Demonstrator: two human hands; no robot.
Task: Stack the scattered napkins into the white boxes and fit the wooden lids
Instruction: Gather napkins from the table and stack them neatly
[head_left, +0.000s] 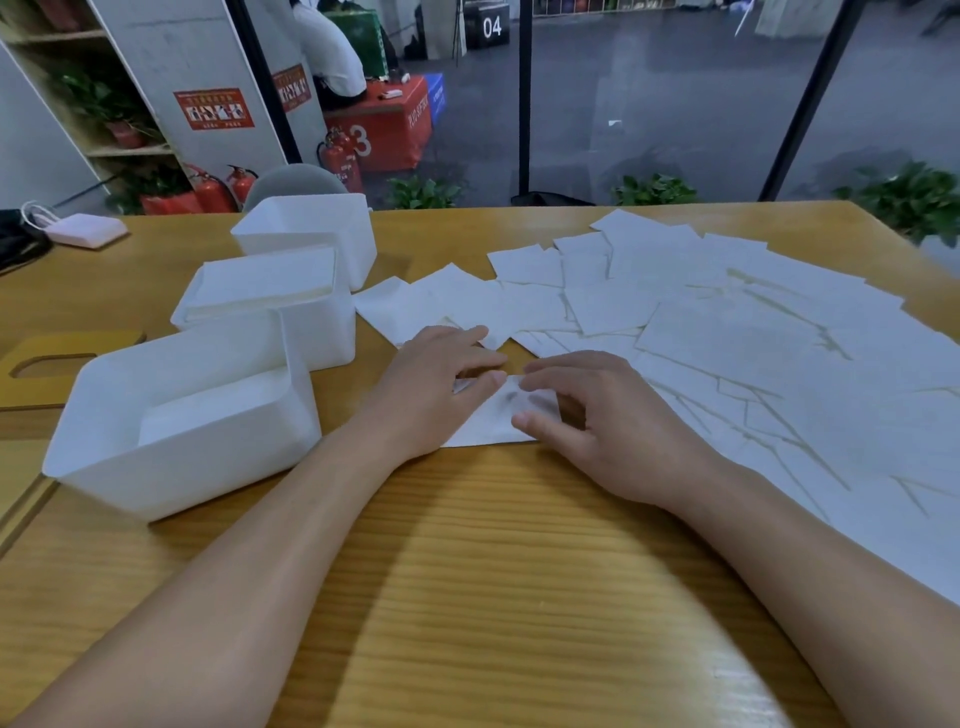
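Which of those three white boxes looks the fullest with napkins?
The middle box: its napkin stack reaches about the rim. The nearest box holds a low stack well below its rim, and the inside of the farthest box cannot be seen.

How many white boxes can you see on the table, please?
3. The nearest box sits left of the left hand, the middle box stands just behind it, stacked full of napkins, and the far box is behind that. None looks hidden.
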